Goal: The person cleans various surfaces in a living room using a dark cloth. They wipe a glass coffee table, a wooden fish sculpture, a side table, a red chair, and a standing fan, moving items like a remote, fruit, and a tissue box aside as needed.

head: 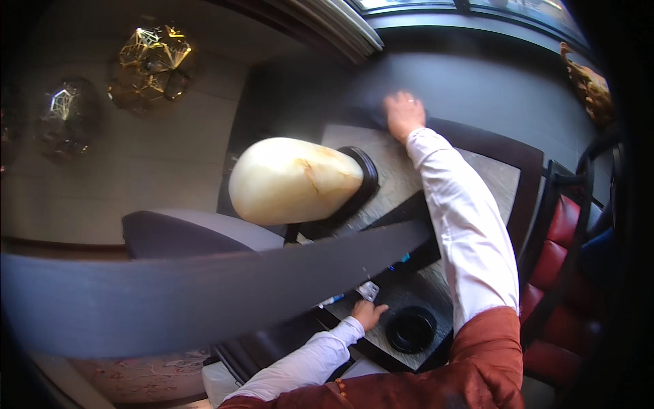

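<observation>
My left hand [369,314] is low over the stone-topped table [388,148], its thumb apart to the right. A small silvery object [368,290] lies right at its fingers; whether I grip it cannot be told. To the right of this hand is a round black dish [411,330], like an ashtray. My right arm stretches forward, and my right hand [405,113], with a ring on one finger, is at the table's far dark edge. A dark blur surrounds its fingertips, so any hold is unclear. Left of this arm, a polished cream stone [296,181] rests on a dark base [364,174].
A broad grey band [214,299], perhaps a lampshade, crosses close before me and hides part of the table. A red padded chair [554,255] stands right. Faceted gold lamps [150,66] are at upper left. A white-and-blue pen-like item [331,300] lies near my left hand.
</observation>
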`<state>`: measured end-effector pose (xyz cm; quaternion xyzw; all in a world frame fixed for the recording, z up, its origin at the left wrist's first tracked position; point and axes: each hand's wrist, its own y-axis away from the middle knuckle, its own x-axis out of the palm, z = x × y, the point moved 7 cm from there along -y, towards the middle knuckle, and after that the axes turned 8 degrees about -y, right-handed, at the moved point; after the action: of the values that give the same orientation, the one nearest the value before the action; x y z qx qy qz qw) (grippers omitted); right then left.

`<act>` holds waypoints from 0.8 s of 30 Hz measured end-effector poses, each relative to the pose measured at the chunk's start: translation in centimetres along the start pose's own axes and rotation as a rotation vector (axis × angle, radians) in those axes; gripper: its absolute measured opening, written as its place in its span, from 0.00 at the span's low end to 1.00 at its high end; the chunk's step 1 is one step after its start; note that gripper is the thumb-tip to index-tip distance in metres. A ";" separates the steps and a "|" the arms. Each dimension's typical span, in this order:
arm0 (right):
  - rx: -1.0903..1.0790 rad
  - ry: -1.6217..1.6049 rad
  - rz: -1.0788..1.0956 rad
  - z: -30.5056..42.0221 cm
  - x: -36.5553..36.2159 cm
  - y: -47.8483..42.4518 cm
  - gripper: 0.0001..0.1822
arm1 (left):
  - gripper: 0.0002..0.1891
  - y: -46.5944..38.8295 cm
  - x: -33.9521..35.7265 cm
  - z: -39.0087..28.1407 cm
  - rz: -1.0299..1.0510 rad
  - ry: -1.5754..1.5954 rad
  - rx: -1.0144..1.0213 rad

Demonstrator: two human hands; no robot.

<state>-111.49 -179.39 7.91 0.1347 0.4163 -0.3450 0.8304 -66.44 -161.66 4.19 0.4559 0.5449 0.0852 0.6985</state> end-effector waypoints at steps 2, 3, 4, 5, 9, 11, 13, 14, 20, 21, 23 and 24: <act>-0.108 0.045 -0.105 -2.9 -2.7 2.9 0.16 | 0.29 0.0 -0.2 0.6 0.022 -0.001 -0.022; -0.192 0.076 -0.152 -4.6 -4.3 5.1 0.17 | 0.29 0.2 -0.1 0.8 0.032 0.008 -0.025; -0.221 0.078 -0.214 -7.5 -5.6 6.9 0.20 | 0.29 0.4 -1.0 0.2 -0.031 0.039 -0.026; -0.199 0.123 -0.179 -8.9 -7.5 9.0 0.22 | 0.29 1.0 -1.9 -0.1 -0.091 0.073 -0.045; -0.137 0.197 -0.365 -16.3 -12.9 16.5 0.24 | 0.30 -0.6 -1.2 -0.1 0.040 0.061 -0.038; -0.080 0.175 -0.375 -16.9 -13.9 20.5 0.24 | 0.30 -1.3 -0.6 0.3 -0.008 0.073 -0.017; -0.071 0.197 -0.361 -16.1 -14.1 25.1 0.21 | 0.27 -2.4 -0.2 1.0 -0.042 0.142 -0.030; -0.043 0.196 -0.333 -14.6 -13.3 27.3 0.19 | 0.27 -3.1 0.8 3.0 -0.097 0.222 -0.049; 0.072 0.119 -0.237 -7.0 -10.6 40.6 0.14 | 0.24 1.3 0.5 1.5 -0.431 0.618 0.035; 0.116 0.114 -0.223 -6.9 -10.6 42.7 0.14 | 0.30 4.1 -0.8 -1.8 -0.648 0.469 0.170; 0.181 0.140 -0.172 -6.7 -10.1 46.0 0.15 | 0.34 8.7 -1.5 -7.1 -0.692 0.353 0.305; 0.222 0.120 -0.012 -5.1 -9.5 46.7 0.17 | 0.34 9.1 -0.8 -6.5 -0.708 0.354 0.259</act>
<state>-86.52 -138.47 9.24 0.2439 0.4254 -0.3851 0.7818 -68.77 -153.37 11.42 0.3030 0.7859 -0.1523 0.5170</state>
